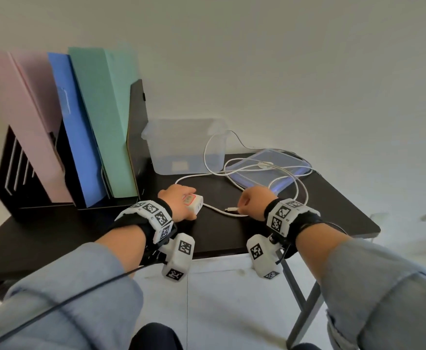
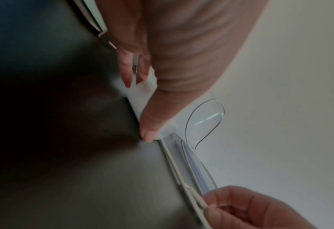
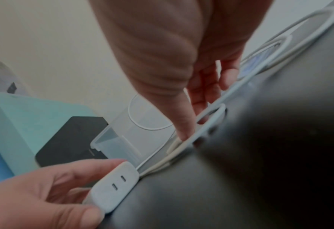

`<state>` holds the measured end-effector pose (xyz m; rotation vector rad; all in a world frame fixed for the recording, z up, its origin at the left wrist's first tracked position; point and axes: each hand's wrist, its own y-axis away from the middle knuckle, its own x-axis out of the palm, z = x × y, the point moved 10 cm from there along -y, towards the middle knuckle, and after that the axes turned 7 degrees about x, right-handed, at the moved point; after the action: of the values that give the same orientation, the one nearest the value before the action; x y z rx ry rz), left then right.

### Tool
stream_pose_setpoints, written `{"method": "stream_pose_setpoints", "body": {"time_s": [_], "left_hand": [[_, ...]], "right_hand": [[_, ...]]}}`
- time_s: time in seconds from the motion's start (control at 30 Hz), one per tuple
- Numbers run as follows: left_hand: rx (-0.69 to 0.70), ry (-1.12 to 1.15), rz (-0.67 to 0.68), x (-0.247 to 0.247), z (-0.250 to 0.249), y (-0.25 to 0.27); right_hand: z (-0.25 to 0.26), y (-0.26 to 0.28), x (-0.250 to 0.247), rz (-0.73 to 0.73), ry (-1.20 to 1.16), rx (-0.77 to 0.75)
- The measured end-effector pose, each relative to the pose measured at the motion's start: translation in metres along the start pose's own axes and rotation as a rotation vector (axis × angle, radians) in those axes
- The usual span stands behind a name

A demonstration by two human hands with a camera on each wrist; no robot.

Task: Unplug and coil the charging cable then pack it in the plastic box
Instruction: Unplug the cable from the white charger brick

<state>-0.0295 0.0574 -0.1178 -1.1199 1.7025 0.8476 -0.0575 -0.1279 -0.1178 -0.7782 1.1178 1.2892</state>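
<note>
On the black desk (image 1: 308, 223) my left hand (image 1: 179, 198) grips a white charger block (image 1: 196, 205). In the right wrist view the charger block (image 3: 115, 184) shows two ports, both empty. My right hand (image 1: 253, 203) pinches the white charging cable (image 1: 257, 168) just behind its metal plug (image 1: 232, 210), which points at the charger with a gap between them. The cable loops back over the lid and up against the clear plastic box (image 1: 181, 137), which stands open by the wall. The pinch shows in the left wrist view on the cable (image 2: 199, 203).
The box's clear lid (image 1: 252, 181) lies flat at the back right under the cable loops. Black file racks with pink, blue and green folders (image 1: 100, 117) fill the desk's left side. The desk's front edge is just under my wrists.
</note>
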Motion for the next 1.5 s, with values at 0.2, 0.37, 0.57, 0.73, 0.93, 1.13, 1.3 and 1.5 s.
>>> {"method": "stream_pose_setpoints", "body": {"time_s": [0.2, 0.37, 0.57, 0.73, 0.93, 1.13, 1.3, 1.5], "left_hand": [[0.06, 0.173, -0.109, -0.007, 0.005, -0.007], [0.099, 0.381, -0.236, -0.022, 0.008, -0.004], [0.158, 0.477, -0.273, -0.028, 0.003, 0.001], [0.186, 0.497, -0.264, -0.031, -0.003, 0.001], [0.215, 0.471, -0.269, -0.037, -0.011, 0.005], [0.228, 0.425, -0.265, -0.041, -0.018, 0.01], [0.225, 0.43, -0.28, -0.045, -0.018, 0.011], [0.244, 0.401, -0.295, -0.052, -0.023, 0.012]], "right_hand": [[0.008, -0.007, -0.017, -0.123, -0.191, -0.049], [0.034, 0.004, -0.043, -0.23, -0.404, -0.202], [0.054, 0.012, -0.051, -0.282, -0.424, -0.258], [0.06, 0.014, -0.055, -0.307, -0.363, -0.273], [0.063, 0.018, -0.058, -0.325, -0.317, -0.271], [0.066, 0.023, -0.06, -0.327, -0.287, -0.283], [0.066, 0.025, -0.062, -0.319, -0.3, -0.273], [0.066, 0.025, -0.065, -0.307, -0.338, -0.26]]}}
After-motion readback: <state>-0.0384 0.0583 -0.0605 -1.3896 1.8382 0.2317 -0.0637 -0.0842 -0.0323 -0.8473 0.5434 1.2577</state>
